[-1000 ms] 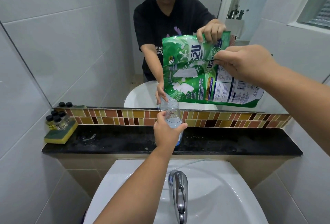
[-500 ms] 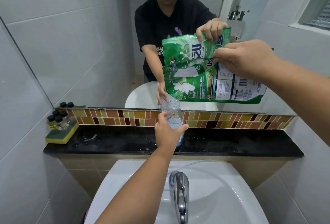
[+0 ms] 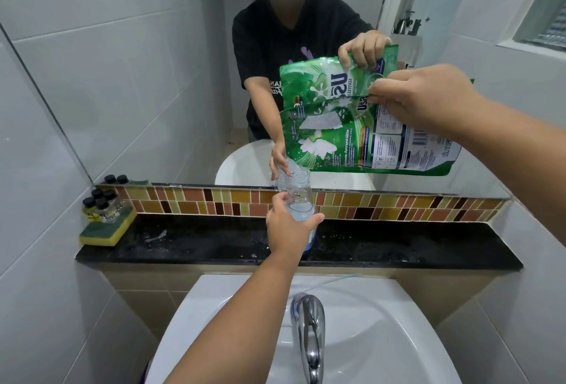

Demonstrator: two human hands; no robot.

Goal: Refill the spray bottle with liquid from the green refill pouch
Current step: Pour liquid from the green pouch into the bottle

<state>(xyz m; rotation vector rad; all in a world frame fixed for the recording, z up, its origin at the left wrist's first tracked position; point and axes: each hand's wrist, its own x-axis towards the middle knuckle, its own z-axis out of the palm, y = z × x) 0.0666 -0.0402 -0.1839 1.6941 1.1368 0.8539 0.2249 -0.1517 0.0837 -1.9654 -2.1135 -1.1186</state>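
My left hand [image 3: 288, 227] grips a clear spray bottle [image 3: 299, 196] with its top off, standing on the black ledge [image 3: 398, 245]. A little pale liquid sits in its lower part. My right hand [image 3: 419, 98] pinches the upper edge of the green refill pouch [image 3: 352, 144], which is tipped sideways with its lower left corner just above the bottle's open neck. The mirror [image 3: 147, 77] behind repeats both hands, the pouch and the bottle.
A yellow-green sponge [image 3: 107, 230] carrying several small black-capped bottles [image 3: 102, 204] sits at the ledge's left end. Below the ledge are a white basin [image 3: 382, 337] and a chrome tap [image 3: 309, 331]. Tiled walls close in on both sides.
The pouch has dropped slightly and its corner has come closer to the bottle's mouth. My left hand and the bottle have stayed in place.
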